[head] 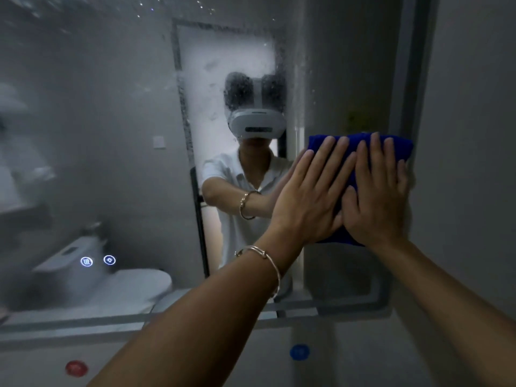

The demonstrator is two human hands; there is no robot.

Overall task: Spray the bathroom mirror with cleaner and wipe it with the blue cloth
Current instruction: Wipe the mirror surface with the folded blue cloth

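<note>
Step in hand: wiping. The left hand (310, 196) lies flat, fingers straight and spread, pressing the blue cloth (402, 150) against the mirror (117, 141). The right hand (377, 199) presses it likewise, just beside the left. The cloth sits under all the fingertips, near the mirror's right edge.

Keep palm pressure even. Work in overlapping passes toward the misted, droplet-covered glass left of and above the fingers.

Markings: two lit touch icons (86, 261) lie well left of and below the fingers. No brand or writing is legible.
</note>
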